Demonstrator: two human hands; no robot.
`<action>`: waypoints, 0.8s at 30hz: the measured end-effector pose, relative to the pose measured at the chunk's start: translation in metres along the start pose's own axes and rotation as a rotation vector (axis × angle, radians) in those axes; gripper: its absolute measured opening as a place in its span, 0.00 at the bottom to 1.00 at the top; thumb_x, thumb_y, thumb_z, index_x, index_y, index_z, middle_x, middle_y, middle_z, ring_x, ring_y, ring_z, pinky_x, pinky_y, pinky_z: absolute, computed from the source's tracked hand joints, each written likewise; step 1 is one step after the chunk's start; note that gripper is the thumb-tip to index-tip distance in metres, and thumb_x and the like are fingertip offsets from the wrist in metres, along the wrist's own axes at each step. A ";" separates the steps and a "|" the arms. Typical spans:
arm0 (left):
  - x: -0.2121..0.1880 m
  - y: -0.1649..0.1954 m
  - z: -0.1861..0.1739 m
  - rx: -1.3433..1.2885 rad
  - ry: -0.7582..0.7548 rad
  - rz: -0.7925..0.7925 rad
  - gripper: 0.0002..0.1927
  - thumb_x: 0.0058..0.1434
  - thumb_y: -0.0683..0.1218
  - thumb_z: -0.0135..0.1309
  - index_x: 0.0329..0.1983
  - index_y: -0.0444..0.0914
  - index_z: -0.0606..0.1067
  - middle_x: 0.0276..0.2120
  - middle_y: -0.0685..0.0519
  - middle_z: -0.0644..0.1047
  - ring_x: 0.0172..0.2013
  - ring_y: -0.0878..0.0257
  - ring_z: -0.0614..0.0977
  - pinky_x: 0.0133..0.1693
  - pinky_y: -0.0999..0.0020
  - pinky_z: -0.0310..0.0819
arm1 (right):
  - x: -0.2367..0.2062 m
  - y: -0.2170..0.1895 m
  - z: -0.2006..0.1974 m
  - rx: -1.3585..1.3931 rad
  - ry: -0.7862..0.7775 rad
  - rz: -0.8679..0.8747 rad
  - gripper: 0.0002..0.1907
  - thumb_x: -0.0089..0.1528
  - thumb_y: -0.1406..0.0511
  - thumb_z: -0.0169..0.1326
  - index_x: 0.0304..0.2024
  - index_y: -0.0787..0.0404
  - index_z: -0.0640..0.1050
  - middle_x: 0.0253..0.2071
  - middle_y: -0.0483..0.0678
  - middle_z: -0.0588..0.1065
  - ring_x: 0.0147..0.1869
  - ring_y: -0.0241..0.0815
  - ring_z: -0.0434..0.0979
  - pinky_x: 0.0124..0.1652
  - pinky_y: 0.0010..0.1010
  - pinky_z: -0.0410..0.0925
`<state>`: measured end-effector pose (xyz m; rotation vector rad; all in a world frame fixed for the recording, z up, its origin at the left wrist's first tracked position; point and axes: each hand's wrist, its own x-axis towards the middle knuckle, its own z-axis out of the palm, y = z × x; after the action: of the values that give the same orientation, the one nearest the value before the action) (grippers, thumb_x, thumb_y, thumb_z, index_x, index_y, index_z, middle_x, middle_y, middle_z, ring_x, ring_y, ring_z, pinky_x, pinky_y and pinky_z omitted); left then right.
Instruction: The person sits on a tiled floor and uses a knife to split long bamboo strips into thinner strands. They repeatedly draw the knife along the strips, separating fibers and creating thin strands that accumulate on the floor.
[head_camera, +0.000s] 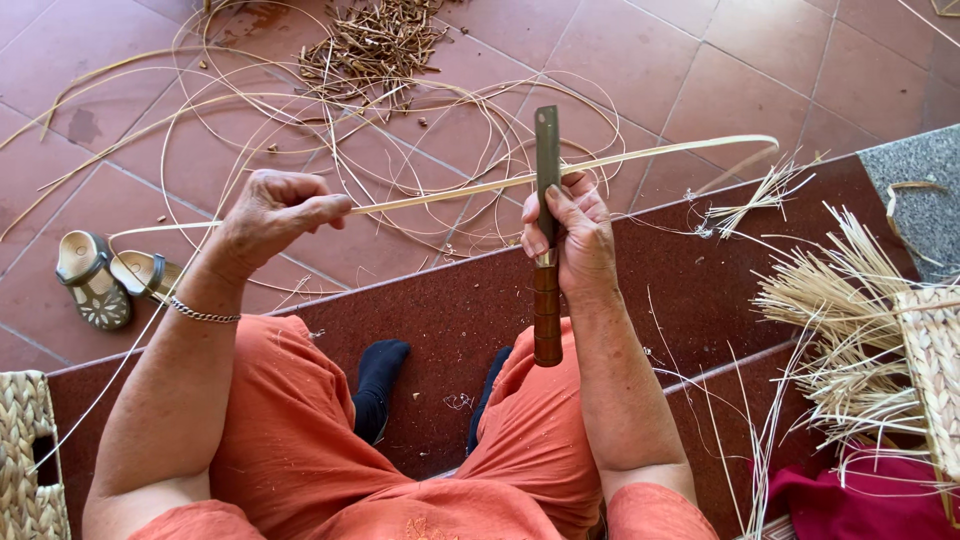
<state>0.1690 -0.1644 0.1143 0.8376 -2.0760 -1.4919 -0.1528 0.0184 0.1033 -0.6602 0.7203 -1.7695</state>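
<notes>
My left hand (272, 213) pinches a long pale cane strip (640, 155) that runs rightward and curls back at its far end. My right hand (566, 235) grips a knife (547, 150) with a flat metal blade pointing up and a brown wooden handle (547, 320) hanging below the fist. The strip passes under my right thumb against the blade. I sit in orange trousers with dark socks (380, 375) on a dark red step.
Loose cane loops (300, 110) and a heap of brown shavings (370, 40) lie on the tiled floor. A pair of sandals (100, 275) sits at left. A part-woven basket with splayed pale stakes (860, 330) lies at right, another woven piece (25, 460) at lower left.
</notes>
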 end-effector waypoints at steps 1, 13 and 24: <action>-0.001 -0.001 -0.003 0.045 0.016 -0.021 0.12 0.67 0.48 0.61 0.31 0.36 0.83 0.23 0.59 0.75 0.26 0.74 0.71 0.27 0.75 0.61 | 0.000 0.000 -0.001 -0.015 -0.002 0.008 0.06 0.73 0.70 0.46 0.52 0.62 0.67 0.33 0.55 0.76 0.22 0.38 0.70 0.25 0.29 0.67; -0.019 0.007 -0.041 0.238 0.298 0.016 0.16 0.71 0.49 0.60 0.29 0.36 0.80 0.22 0.58 0.75 0.23 0.73 0.72 0.27 0.73 0.65 | 0.001 -0.015 -0.021 0.007 0.078 -0.091 0.06 0.72 0.70 0.47 0.51 0.62 0.68 0.33 0.56 0.76 0.22 0.39 0.70 0.24 0.30 0.68; -0.021 0.003 -0.057 0.975 0.608 0.093 0.29 0.82 0.53 0.48 0.22 0.41 0.78 0.19 0.53 0.75 0.21 0.64 0.74 0.35 0.64 0.67 | 0.004 -0.017 -0.015 -0.139 0.156 -0.151 0.03 0.73 0.69 0.46 0.48 0.59 0.65 0.31 0.54 0.77 0.22 0.37 0.72 0.22 0.26 0.67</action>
<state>0.2215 -0.1874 0.1354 1.2821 -2.2138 -0.0255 -0.1750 0.0211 0.1065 -0.6894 0.9272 -1.9380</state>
